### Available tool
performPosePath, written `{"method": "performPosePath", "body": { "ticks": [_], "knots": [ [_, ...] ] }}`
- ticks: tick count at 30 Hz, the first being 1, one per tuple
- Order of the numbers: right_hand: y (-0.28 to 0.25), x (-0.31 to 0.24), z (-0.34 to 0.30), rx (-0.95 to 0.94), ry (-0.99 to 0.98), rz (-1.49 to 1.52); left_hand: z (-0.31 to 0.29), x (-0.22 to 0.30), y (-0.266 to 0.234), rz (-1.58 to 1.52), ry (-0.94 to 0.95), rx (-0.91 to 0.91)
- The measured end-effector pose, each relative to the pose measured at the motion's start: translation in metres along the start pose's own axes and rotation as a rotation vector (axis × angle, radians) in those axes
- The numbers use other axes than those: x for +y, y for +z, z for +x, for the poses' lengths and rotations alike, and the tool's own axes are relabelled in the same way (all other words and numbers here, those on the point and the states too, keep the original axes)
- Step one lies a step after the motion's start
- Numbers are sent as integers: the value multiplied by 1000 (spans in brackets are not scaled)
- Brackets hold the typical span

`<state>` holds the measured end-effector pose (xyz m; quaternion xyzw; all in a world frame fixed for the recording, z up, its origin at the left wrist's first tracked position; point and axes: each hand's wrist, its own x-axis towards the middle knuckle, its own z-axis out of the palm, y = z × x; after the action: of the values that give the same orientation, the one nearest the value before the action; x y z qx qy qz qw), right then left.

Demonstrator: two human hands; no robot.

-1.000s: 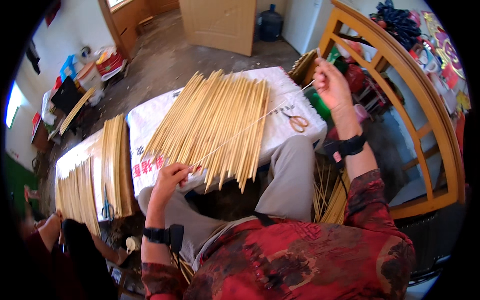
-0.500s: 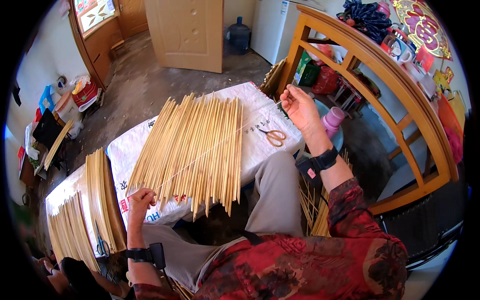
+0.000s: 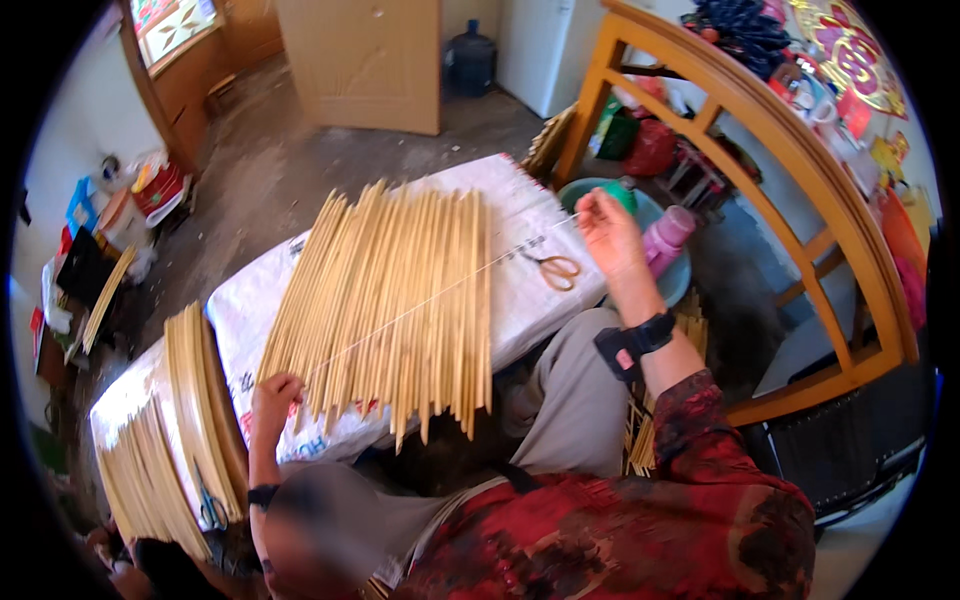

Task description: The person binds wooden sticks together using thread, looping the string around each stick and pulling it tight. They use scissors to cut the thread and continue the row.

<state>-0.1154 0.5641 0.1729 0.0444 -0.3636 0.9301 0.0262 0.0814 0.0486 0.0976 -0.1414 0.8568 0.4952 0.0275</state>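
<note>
White string (image 3: 400, 317) spans the pale sticks (image 3: 390, 270) lying side by side on the covered bench (image 3: 510, 200) — fingers of the left hand (image 3: 275, 403) and right hand (image 3: 613, 240) pinch it at either side — apparently a stretching step, the next move likely calling for even tension.

Head view: worn up top, upright, wide, facing steeply down and forward.
Shirt (image 3: 600, 530): nearest of all, along the lower edge, looked down on from above.
Sticks (image 3: 390, 310): close, about mid-view, seen from above at a slant.
Door (image 3: 365, 60): far off, cut by the upper edge.
Wooden frame (image 3: 885, 290): off to the right, bowed toward the rim (fisheye bend, black beyond).
</note>
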Motion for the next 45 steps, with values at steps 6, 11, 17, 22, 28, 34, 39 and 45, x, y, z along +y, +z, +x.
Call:
{"method": "performPosePath", "body": {
  "ticks": [6, 11, 17, 22, 28, 34, 39, 45],
  "knots": [
    [-25, 4, -12, 65, 26, 20, 26, -1, -5, 60, 59, 29],
    [-20, 46, -56, 138, 143, -147, 62, -36, -34, 33, 123, 159],
    [-44, 95, -105, 292, 294, -150, 105, -53, -53, 206, 119, 163],
    [-49, 121, -126, 319, 349, -168, 126, -88, -67, 296, 72, 208],
    [-38, 135, -137, 355, 371, -233, 157, -100, -58, 432, 114, 307],
    [-50, 144, -134, 402, 351, -146, 177, -114, -47, 524, 182, 245],
    [-49, 149, -133, 451, 251, -110, 181, -117, -53, 509, 197, 251],
    [-47, 150, -130, 512, 94, -49, 181, -109, -49, 510, 196, 218]
  ]
}}
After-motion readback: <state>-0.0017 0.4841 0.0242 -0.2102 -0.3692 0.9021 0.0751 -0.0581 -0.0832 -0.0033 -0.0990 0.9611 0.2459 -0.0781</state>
